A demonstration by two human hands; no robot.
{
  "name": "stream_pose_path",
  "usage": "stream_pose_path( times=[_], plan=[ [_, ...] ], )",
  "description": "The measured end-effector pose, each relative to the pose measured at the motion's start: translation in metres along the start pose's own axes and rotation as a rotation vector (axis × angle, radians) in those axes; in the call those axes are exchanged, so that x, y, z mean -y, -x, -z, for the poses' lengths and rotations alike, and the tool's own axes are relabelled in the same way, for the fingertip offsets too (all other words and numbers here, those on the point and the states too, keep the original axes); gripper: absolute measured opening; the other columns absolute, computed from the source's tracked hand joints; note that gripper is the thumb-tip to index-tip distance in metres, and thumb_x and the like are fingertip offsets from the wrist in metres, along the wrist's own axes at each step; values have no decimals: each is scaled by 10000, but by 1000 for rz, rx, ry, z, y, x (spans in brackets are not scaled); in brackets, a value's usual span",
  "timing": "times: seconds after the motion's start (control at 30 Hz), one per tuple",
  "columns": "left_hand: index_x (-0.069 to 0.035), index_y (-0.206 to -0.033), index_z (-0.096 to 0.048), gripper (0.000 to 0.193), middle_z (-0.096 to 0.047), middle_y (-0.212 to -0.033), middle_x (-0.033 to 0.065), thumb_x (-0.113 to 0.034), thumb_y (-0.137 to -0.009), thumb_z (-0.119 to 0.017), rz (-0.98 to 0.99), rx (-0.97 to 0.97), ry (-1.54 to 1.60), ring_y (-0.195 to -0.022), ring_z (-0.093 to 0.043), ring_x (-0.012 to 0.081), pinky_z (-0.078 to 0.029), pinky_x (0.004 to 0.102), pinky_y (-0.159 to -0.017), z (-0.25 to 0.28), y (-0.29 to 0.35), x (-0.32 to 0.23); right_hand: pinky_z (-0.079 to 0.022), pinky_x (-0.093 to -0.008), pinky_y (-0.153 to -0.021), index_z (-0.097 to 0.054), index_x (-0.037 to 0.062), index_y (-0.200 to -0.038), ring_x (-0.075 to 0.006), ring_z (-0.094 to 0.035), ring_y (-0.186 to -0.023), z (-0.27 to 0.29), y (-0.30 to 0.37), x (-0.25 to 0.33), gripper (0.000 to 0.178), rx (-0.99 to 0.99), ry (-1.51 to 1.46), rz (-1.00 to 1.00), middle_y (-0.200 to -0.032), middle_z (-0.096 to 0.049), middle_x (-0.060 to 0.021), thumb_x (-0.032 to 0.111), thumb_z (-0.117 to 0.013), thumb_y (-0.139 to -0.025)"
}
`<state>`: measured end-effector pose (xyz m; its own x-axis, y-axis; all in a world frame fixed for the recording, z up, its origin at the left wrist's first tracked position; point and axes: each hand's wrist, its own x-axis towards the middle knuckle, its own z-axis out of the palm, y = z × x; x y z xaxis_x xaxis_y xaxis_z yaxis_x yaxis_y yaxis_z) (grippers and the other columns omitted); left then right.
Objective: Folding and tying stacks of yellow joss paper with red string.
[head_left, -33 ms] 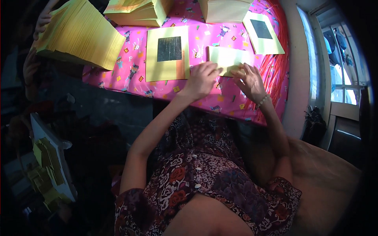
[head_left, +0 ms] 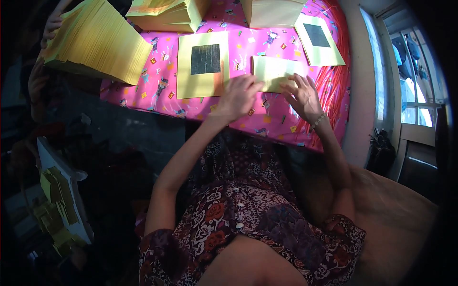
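Note:
A pale yellow sheet of paper [head_left: 272, 66], apparently folded over, lies on the table in front of me. My left hand [head_left: 237, 97] is at its near left corner, fingers bent and blurred by motion. Whether those fingers grip the edge cannot be made out. On the paper's near right side rests my right hand [head_left: 303, 97], its fingers apart and lightly bent, a bead bracelet at the wrist. Left of my left hand lies a flat yellow sheet with a dark square panel [head_left: 205, 59]. A similar yellow sheet with a dark panel [head_left: 317, 36] lies at the far right.
Thick stacks of yellow paper stand at the far left [head_left: 98, 47], back middle [head_left: 167, 14] and back right [head_left: 274, 13]. Another person's hand [head_left: 38, 81] is beside the left stack. Red strands [head_left: 329, 95] hang along the right edge of the pink patterned tablecloth [head_left: 157, 102].
My left hand has slid a little left along the near edge of the paper. My right hand and the paper stay nearly where they were.

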<state>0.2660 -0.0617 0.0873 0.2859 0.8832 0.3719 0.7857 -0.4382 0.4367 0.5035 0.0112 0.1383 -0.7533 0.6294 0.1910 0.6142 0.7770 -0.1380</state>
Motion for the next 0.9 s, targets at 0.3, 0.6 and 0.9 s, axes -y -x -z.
stream_pose_path(
  times=[0.3,0.6,0.9],
  plan=[
    [-102,-1173,-602,512,-594,-1117,79,-259,-717,-776,176,45,-138,-1087,-533,267,-422,404,-919,85,65,66,-455,-377,-882,-633,102,-1048,-246,-591,-962,-34,-74,68,266,-72,-222,258,-1016,-624,-62,248,-662,-827],
    [-116,-1005,-693,333,-653,-984,49,-269,-721,-777,138,45,-84,-922,-607,237,-508,361,-807,83,65,81,-493,-338,-821,-601,87,-1007,-209,-603,-919,-74,-99,83,376,134,-55,330,-948,-577,-42,334,-723,-751],
    [-111,-845,-746,215,-672,-975,33,-317,-806,-704,184,86,-17,-873,-620,224,-509,346,-753,89,59,86,-532,-374,-726,-647,100,-848,-255,-648,-826,-64,-110,72,206,210,-365,263,-886,-609,-63,305,-661,-830]
  ],
)
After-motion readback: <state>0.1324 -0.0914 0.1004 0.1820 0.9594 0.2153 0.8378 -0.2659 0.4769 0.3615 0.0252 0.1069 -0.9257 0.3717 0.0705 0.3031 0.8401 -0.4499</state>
